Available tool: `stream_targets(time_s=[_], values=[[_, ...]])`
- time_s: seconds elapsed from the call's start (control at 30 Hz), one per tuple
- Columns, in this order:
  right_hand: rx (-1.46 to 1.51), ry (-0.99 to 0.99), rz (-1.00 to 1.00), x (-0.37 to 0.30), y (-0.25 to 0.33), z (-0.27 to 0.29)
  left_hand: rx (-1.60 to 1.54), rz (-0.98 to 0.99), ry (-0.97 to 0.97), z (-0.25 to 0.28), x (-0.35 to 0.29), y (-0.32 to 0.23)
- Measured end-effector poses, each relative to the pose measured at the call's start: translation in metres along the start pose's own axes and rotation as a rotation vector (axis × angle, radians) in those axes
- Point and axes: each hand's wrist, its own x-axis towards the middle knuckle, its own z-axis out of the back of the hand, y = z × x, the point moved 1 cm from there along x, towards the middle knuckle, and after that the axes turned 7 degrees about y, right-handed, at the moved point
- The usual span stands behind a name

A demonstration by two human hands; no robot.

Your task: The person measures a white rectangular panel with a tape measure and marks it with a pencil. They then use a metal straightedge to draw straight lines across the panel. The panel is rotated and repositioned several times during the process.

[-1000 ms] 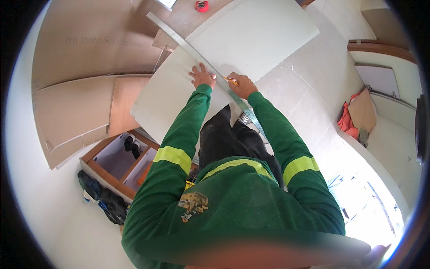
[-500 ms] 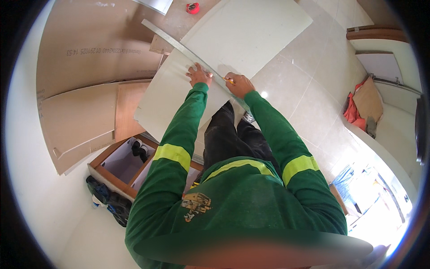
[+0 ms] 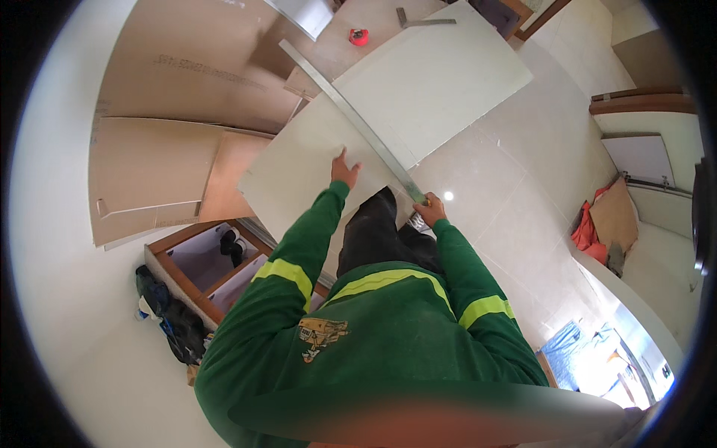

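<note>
A large pale board (image 3: 448, 82) lies in front of me, its near corner by my legs. Across it runs a long metal straightedge (image 3: 351, 114), slanting from far left to near right. My right hand (image 3: 430, 210) is closed round the near end of the straightedge, just past the board's edge. On the board, left of the straightedge, my left hand (image 3: 344, 170) rests with its fingers apart and nothing in it. Whether a pencil is still in my right hand cannot be made out.
Beyond the board are a red tape measure (image 3: 358, 36) and a metal square (image 3: 426, 22). Brown sheets (image 3: 164, 164) lean along the left wall. A wooden cabinet (image 3: 213, 287) with compartments stands at my left. Orange cloth and a brown piece (image 3: 614, 215) lie at the right.
My right hand has left the middle of the straightedge, where it held a pencil, and now grips the near end. My left hand has come off the straightedge's side. The view has shifted.
</note>
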Motion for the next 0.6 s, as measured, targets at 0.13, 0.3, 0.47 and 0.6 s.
stream_targets(time_s=[0.13, 0.3, 0.47, 0.6], values=[[-0.165, -0.214, -0.044, -0.016, 0.001, 0.039, -0.250, 0.050, -0.040, -0.010, -0.067, 0.029], [-0.246, -0.367, 0.067, -0.070, -0.019, 0.140, -0.521, 0.170, -0.132, -0.020, -0.134, 0.037], [-0.242, -0.537, 0.306, -0.126, -0.035, 0.230, -0.579, 0.113, -0.251, -0.010, -0.156, 0.015], [-0.321, -0.576, 0.349, -0.157, -0.041, 0.252, -0.607, -0.106, -0.329, 0.016, -0.163, -0.022]])
